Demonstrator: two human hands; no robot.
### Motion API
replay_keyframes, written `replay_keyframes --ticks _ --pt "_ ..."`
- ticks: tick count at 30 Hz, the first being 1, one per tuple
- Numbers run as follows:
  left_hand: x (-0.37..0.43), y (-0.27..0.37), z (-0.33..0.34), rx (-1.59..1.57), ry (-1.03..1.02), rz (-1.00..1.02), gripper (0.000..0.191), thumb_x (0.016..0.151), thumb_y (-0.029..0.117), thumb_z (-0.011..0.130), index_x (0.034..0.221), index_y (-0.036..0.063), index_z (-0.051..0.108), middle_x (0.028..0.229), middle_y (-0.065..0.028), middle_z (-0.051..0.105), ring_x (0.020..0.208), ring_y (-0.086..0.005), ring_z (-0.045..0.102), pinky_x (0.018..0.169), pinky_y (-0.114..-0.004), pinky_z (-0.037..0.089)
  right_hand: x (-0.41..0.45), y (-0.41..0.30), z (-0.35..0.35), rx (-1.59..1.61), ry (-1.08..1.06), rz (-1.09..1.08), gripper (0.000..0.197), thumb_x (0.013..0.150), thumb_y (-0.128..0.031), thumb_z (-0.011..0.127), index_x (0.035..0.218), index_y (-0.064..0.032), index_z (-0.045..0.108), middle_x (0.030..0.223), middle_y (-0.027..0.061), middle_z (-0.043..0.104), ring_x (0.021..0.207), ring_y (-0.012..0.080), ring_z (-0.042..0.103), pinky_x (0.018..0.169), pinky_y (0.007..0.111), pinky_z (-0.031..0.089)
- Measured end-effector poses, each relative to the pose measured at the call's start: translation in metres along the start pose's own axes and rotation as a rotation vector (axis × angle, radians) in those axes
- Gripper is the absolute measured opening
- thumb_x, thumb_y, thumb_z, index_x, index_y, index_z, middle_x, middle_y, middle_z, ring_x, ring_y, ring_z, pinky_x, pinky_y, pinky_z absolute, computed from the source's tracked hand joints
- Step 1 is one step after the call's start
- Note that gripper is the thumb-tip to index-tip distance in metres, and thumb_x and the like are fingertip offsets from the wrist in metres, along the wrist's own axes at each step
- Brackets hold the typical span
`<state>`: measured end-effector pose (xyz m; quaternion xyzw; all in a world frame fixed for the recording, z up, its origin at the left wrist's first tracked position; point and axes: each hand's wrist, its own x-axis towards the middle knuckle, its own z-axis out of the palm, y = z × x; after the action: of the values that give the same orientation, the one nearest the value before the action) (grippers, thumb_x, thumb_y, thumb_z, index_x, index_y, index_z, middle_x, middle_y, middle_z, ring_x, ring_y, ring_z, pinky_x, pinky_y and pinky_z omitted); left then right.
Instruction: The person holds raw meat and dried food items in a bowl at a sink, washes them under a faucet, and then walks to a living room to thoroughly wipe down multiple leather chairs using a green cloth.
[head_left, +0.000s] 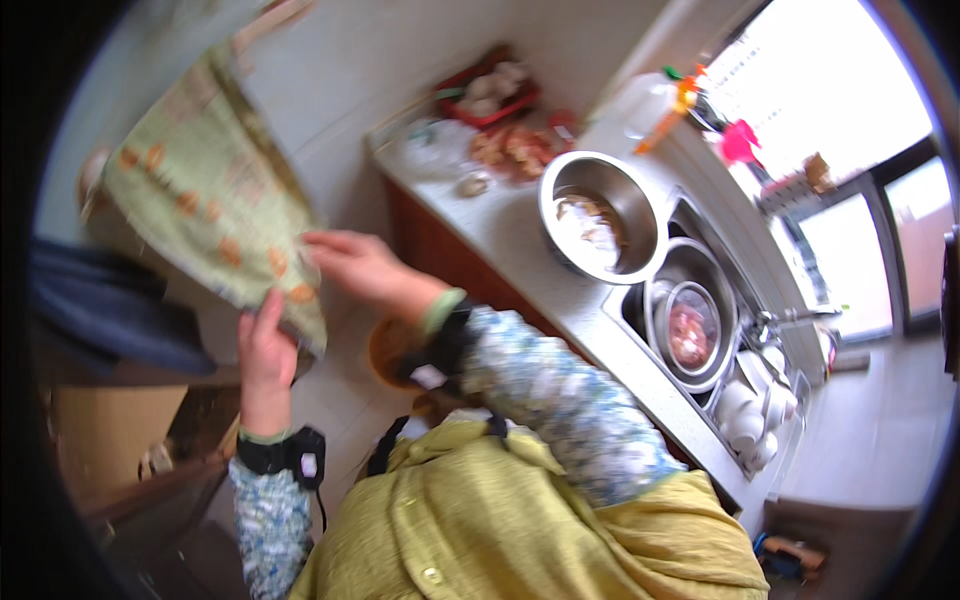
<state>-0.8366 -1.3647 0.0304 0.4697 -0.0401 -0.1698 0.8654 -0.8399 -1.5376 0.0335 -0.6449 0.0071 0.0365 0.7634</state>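
Note:
A pale green cloth towel (217, 202) with an orange and brown pattern hangs at the upper left, spread at an angle. My left hand (268, 352) grips its lower edge, the thumb lying over the fabric. My right hand (360, 266) touches the towel's right edge near its lower corner; the fingers are blurred, so whether they pinch it is not clear. Both forearms wear patterned sleeves and black wrist bands. The top of the towel is near a light-coloured bar on the wall.
A steel pot (600, 217) with contents stands on the counter (487, 240). Steel bowls (690, 322) holding raw meat sit in the sink. White dishes (754, 409) lie beside it. A red basket (487, 94) of eggs or similar round things stands behind. Dark fabric (112, 307) lies left.

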Motion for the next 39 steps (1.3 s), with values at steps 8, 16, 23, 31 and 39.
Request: replay_keyframes --ticks 8,16,23,31,39 --pt "0.033 -0.05 0.029 -0.28 0.245 -0.017 0.052 0.09 0.041 0.034 0.126 0.003 0.036 0.124 -0.0101 0.043 0.114 -0.0217 0.041 0.095 -0.035 0.034 -0.013 -0.005 0.024 -0.054 0.019 -0.066 0.04 0.077 -0.033 0.059 0.108 -0.0067 0.057 0.095 0.0123 0.063 0.085 0.0261 0.058 0.078 0.036 0.046" --pt "0.041 -0.039 0.038 -0.024 0.002 -0.041 0.052 0.091 0.044 0.033 0.124 0.0046 0.039 0.123 -0.0105 0.043 0.113 -0.021 0.042 0.093 -0.033 0.036 -0.028 -0.031 0.007 -0.283 0.321 -0.219 0.03 0.08 -0.028 0.054 0.086 0.0008 0.059 0.075 0.0218 0.059 0.075 0.0355 0.059 0.067 0.04 0.046" --pt "0.026 -0.017 0.072 -0.111 0.134 -0.306 0.057 0.089 0.051 0.029 0.133 0.0137 0.031 0.133 -0.0095 0.036 0.122 -0.0241 0.034 0.1 -0.039 0.027 -0.028 -0.049 -0.016 -0.205 0.27 -0.285 0.023 0.08 -0.022 0.057 0.084 0.0003 0.06 0.069 0.0164 0.06 0.062 0.0243 0.056 0.061 0.035 0.045" --pt "0.034 -0.049 0.084 -0.298 0.16 -0.247 0.057 0.089 0.049 0.027 0.132 0.0123 0.03 0.131 -0.0108 0.037 0.121 -0.0275 0.035 0.101 -0.042 0.027 -0.024 -0.019 -0.01 0.537 0.137 0.084 0.028 0.085 -0.028 0.051 0.083 -0.0021 0.06 0.077 0.0114 0.063 0.071 0.0234 0.06 0.066 0.033 0.047" --pt "0.018 -0.026 0.093 -0.235 0.133 -0.203 0.047 0.092 0.039 0.031 0.126 0.0084 0.037 0.127 -0.0102 0.041 0.118 -0.0247 0.039 0.099 -0.041 0.032 -0.025 -0.038 -0.013 -0.757 0.252 -0.454 0.019 0.08 -0.021 0.052 0.068 -0.0062 0.052 0.07 0.0153 0.059 0.07 0.0348 0.057 0.058 0.042 0.044"
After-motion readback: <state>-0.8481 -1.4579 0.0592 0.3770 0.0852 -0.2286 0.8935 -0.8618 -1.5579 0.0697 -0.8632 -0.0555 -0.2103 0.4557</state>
